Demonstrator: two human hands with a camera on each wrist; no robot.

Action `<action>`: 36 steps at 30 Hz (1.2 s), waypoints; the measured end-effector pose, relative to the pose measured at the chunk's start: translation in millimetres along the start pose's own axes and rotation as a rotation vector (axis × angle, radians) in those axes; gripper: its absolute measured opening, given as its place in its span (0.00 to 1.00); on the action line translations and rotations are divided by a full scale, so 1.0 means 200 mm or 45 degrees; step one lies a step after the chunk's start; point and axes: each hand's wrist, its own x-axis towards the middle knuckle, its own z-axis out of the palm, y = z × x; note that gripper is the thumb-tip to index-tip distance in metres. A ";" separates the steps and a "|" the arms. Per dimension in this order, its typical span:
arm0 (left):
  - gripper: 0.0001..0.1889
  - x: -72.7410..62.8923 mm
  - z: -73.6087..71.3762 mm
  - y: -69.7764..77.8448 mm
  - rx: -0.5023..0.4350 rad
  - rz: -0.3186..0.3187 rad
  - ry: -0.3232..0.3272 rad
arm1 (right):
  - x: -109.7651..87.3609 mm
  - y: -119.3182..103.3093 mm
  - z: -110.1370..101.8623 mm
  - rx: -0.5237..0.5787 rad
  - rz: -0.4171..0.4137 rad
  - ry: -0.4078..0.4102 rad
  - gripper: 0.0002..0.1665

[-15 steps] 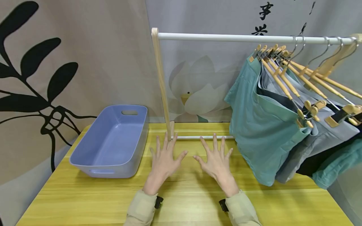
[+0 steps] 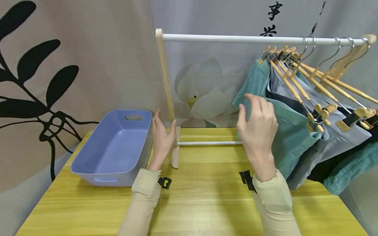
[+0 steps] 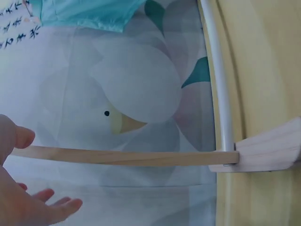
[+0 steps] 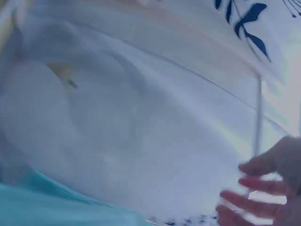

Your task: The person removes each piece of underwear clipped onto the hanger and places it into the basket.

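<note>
My left hand [image 2: 162,139] is raised between the blue plastic bin [image 2: 110,144] and the left wooden post [image 2: 166,78] of a clothes rack. Its fingers are spread and hold nothing; in the left wrist view the thumb is near the post. The right hand [image 2: 258,127] is lifted in front of the teal shorts [image 2: 290,131], fingers loosely bent and nothing between them. Whether it touches the cloth cannot be told. The shorts hang from wooden clip hangers [image 2: 289,80] on the white rail [image 2: 224,38], with grey and black garments behind them.
The wooden table [image 2: 203,203] carries the rack and the bin. A white lower bar [image 2: 209,143] runs along the table's back, and a wooden foot [image 2: 175,157] juts forward at the rack's left. Behind hangs a printed curtain [image 2: 127,65].
Both hands have left their spread pose low over the table. The left moved up and left toward the post; the right rose up and right toward the teal shorts.
</note>
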 end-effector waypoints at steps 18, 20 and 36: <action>0.30 0.08 0.06 0.00 0.104 0.072 -0.172 | 0.51 0.08 -0.14 -0.897 0.617 -0.692 0.25; 0.29 0.08 0.06 -0.01 0.125 0.091 -0.166 | 0.51 0.10 -0.14 -0.889 0.638 -0.694 0.24; 0.28 0.08 0.08 -0.06 0.178 0.187 -0.117 | 0.44 0.09 -0.19 -0.562 0.441 -0.268 0.26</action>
